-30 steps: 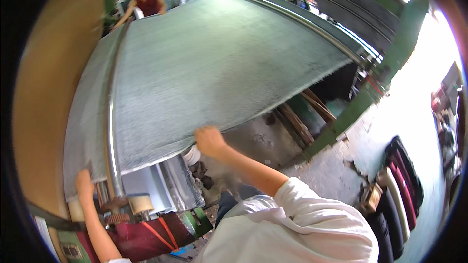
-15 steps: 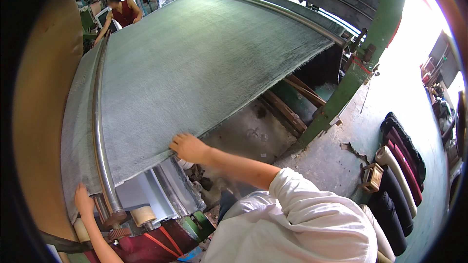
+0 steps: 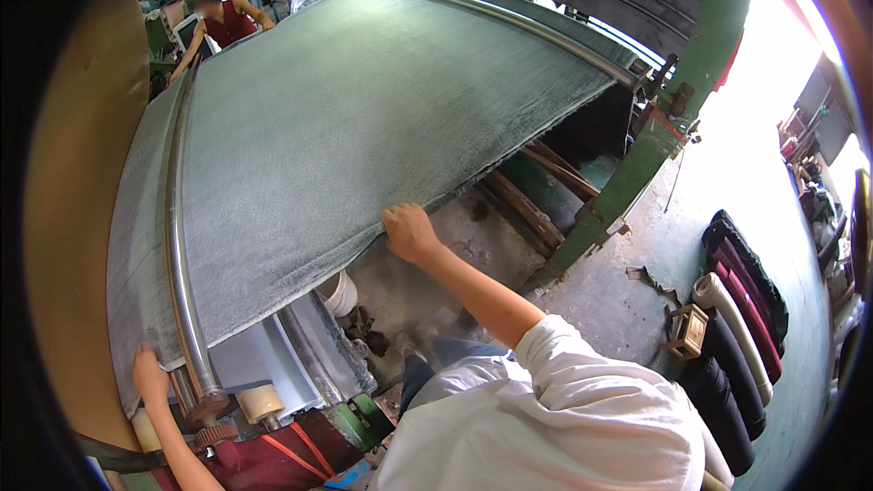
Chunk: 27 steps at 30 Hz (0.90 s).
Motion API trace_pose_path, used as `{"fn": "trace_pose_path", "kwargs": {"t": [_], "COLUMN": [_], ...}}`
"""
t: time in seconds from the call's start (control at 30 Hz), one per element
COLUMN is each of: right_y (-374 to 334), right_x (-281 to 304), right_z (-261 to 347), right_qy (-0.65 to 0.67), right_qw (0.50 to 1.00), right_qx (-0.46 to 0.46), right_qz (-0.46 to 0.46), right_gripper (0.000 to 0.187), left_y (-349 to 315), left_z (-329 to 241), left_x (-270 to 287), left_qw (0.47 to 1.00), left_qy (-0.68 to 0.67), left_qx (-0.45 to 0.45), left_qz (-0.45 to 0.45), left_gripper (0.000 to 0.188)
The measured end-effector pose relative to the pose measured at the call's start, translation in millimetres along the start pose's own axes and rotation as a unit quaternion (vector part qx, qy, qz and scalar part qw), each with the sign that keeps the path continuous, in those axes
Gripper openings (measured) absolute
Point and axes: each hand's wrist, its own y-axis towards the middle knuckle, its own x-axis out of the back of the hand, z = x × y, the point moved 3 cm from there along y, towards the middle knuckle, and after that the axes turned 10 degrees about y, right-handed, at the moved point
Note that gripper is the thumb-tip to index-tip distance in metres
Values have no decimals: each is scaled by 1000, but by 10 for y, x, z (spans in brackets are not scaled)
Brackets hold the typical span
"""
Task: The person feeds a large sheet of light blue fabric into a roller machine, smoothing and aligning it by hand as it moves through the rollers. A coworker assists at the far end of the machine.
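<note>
A wide sheet of grey-green fabric (image 3: 273, 145) stretches over the machine, its near edge frayed. My right hand (image 3: 411, 232) is closed around that edge at mid-length, knuckles up, and pulls it slightly out. At the lower left, my left hand (image 3: 151, 375) grips the fabric's edge beside the end of a shiny metal bar (image 3: 180, 264). This bar lies across the cloth. Under the cloth, the fingertips of both hands are hidden.
A brown curved panel (image 3: 82, 209) rises at the left. The green machine frame (image 3: 627, 164) stands right, with fabric rolls (image 3: 732, 373) and a small wooden stool (image 3: 688, 332) on the floor. Another person (image 3: 227, 23) leans at the fabric's far left end. A white bucket (image 3: 341, 295) sits below.
My right hand has moved right and farther away along the fabric's edge. A white bucket shows more under the cloth. My left hand stays near the bar.
</note>
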Motion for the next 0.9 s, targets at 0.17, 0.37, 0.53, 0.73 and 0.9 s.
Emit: {"fn": "trace_pose_path", "kwargs": {"t": [0.17, 0.37, 0.53, 0.73, 0.9], "right_y": [-48, -95, -62, -39, 0], "right_x": [-117, -292, -337, -368, -354], "right_z": [221, 395, 603, 751, 940], "right_qy": [-4, 2, 19, 15, 34], "right_qw": [999, 997, 997, 996, 995], "right_qx": [-10, 9, 27, 28, 40], "right_qz": [33, 71, 73, 86, 90], "right_gripper": [9, 15, 13, 13, 12], "left_y": [75, 11, -31, 2, 27], "left_z": [-223, 34, 435, 174, -48], "left_x": [360, 50, -430, -142, 89], "left_qw": [992, 992, 991, 995, 999], "left_qy": [46, 70, 100, 81, 40], "left_qx": [-17, -9, 7, -8, -23], "left_qz": [114, 104, 88, 50, -8], "left_gripper": [20, 12, 6, 10, 9]}}
